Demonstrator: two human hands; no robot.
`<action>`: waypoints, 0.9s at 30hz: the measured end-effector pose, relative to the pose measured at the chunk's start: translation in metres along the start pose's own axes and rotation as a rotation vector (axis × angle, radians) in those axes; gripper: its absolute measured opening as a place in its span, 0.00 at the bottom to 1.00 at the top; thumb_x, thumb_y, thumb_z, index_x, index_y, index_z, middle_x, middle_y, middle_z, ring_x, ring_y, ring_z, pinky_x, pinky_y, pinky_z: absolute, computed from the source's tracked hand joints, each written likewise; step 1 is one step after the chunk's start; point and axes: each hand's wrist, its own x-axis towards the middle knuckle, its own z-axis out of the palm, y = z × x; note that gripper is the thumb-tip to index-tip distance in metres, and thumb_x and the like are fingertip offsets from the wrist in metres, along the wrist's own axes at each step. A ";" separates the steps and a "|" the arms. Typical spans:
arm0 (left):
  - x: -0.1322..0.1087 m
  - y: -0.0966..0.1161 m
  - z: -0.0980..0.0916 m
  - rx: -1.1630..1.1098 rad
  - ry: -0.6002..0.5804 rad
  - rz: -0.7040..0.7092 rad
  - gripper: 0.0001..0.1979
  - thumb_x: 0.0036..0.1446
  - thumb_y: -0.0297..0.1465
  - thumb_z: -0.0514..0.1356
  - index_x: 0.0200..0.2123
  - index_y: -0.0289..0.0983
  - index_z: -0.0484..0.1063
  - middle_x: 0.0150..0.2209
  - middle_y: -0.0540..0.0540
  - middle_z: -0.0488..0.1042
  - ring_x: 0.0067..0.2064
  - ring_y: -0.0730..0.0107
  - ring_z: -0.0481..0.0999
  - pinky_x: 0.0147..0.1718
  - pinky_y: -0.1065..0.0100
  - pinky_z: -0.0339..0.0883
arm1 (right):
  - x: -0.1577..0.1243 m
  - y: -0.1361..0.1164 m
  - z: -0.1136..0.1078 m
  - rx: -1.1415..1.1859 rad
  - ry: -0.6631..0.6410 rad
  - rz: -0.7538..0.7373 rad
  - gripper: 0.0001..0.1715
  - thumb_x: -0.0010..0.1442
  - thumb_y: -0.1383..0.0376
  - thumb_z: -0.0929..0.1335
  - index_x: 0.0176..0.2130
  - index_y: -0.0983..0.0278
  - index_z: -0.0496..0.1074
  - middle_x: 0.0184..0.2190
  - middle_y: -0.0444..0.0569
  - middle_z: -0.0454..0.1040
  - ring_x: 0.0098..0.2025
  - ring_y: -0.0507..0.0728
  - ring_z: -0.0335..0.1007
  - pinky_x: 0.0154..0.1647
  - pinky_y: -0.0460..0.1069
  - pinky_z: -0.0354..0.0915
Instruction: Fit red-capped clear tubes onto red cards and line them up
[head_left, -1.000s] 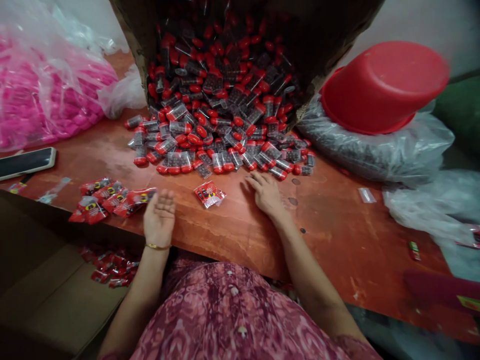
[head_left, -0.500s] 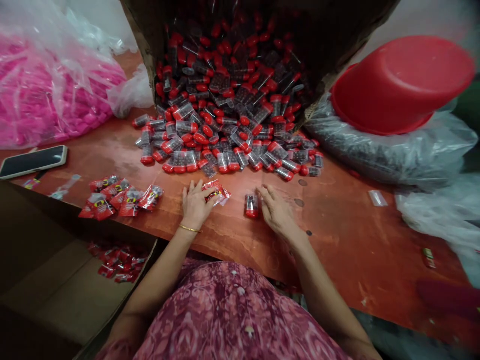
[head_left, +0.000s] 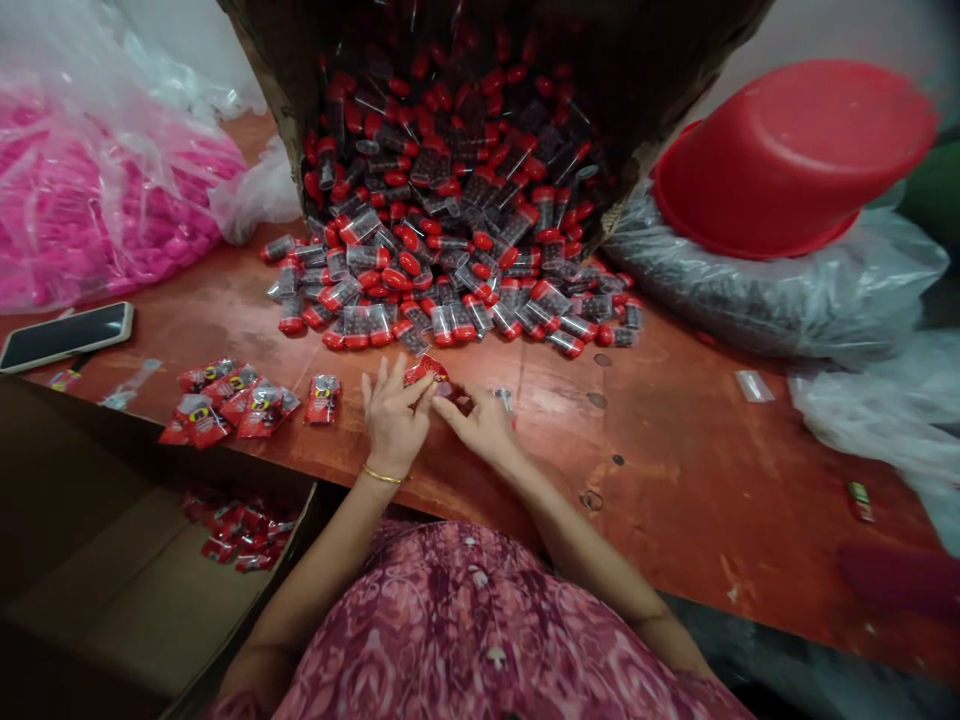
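Together, the person's left hand (head_left: 391,425), fingers spread and half open, and right hand (head_left: 484,428), fingers curled inward, meet at a red packet (head_left: 426,371) on the table (head_left: 675,470); whether either grips it cannot be told. A red-capped tube (head_left: 505,400) lies just beside the right hand, below a heap of tubes (head_left: 450,300) spilling from a carton (head_left: 660,90).

My workbench (head_left: 675,470) held one phone (head_left: 66,337), one red basin (head_left: 791,160), one pink-filled bag (head_left: 97,200), one grey-filled bag (head_left: 780,290), and one sachet (head_left: 427,370) between my left hand (head_left: 390,420) and right hand (head_left: 480,425).
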 end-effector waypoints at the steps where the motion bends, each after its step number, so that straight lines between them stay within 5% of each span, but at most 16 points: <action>1: 0.000 0.004 -0.003 -0.032 0.011 0.005 0.12 0.54 0.36 0.58 0.40 0.44 0.78 0.57 0.43 0.67 0.62 0.50 0.59 0.61 0.44 0.41 | 0.002 0.000 0.004 0.106 0.009 0.018 0.18 0.56 0.51 0.65 0.35 0.62 0.73 0.28 0.46 0.75 0.28 0.53 0.67 0.30 0.47 0.63; 5: -0.002 0.017 -0.010 -0.325 0.086 -0.157 0.19 0.49 0.38 0.63 0.46 0.42 0.75 0.55 0.42 0.70 0.59 0.53 0.64 0.60 0.51 0.48 | 0.007 0.001 0.005 0.316 0.128 0.023 0.19 0.58 0.53 0.62 0.24 0.62 0.69 0.20 0.42 0.68 0.23 0.50 0.61 0.26 0.45 0.59; 8: -0.004 0.023 -0.009 -0.753 -0.055 -0.398 0.21 0.46 0.41 0.64 0.42 0.37 0.76 0.43 0.41 0.78 0.47 0.58 0.74 0.50 0.60 0.63 | 0.003 0.001 0.004 0.252 0.181 -0.004 0.22 0.58 0.53 0.63 0.19 0.62 0.63 0.16 0.39 0.59 0.20 0.49 0.54 0.23 0.45 0.53; 12: -0.003 0.027 -0.006 -1.120 -0.188 -0.628 0.18 0.37 0.40 0.69 0.29 0.33 0.77 0.30 0.45 0.79 0.33 0.68 0.76 0.38 0.67 0.69 | -0.007 0.000 0.008 0.167 0.153 -0.065 0.22 0.61 0.55 0.60 0.20 0.62 0.62 0.17 0.40 0.60 0.21 0.50 0.55 0.24 0.45 0.54; 16: 0.004 0.020 -0.013 -1.145 -0.203 -0.812 0.19 0.29 0.39 0.72 0.25 0.33 0.75 0.24 0.48 0.77 0.26 0.73 0.75 0.28 0.73 0.67 | -0.004 0.008 -0.018 0.037 0.014 -0.193 0.14 0.62 0.60 0.59 0.38 0.59 0.71 0.33 0.46 0.74 0.35 0.55 0.68 0.37 0.49 0.64; 21: 0.011 0.015 -0.018 -1.167 -0.155 -0.828 0.17 0.30 0.37 0.72 0.23 0.33 0.73 0.23 0.49 0.77 0.25 0.74 0.75 0.27 0.73 0.68 | 0.016 0.031 -0.087 -0.507 -0.289 -0.387 0.25 0.55 0.74 0.59 0.49 0.59 0.71 0.53 0.51 0.70 0.54 0.61 0.62 0.54 0.61 0.58; 24: 0.011 0.020 -0.014 -1.151 -0.213 -0.828 0.18 0.32 0.38 0.71 0.25 0.33 0.74 0.24 0.48 0.78 0.25 0.75 0.75 0.26 0.74 0.67 | 0.017 0.041 -0.105 -0.697 -0.458 -0.456 0.27 0.53 0.75 0.61 0.51 0.60 0.70 0.56 0.50 0.68 0.57 0.62 0.59 0.56 0.62 0.56; 27: 0.009 0.025 -0.011 -1.145 -0.264 -0.843 0.17 0.33 0.37 0.71 0.27 0.33 0.75 0.25 0.48 0.78 0.26 0.74 0.75 0.25 0.75 0.66 | 0.007 0.049 -0.103 -0.761 -0.459 -0.468 0.20 0.59 0.69 0.62 0.50 0.61 0.70 0.53 0.51 0.70 0.53 0.62 0.62 0.53 0.60 0.58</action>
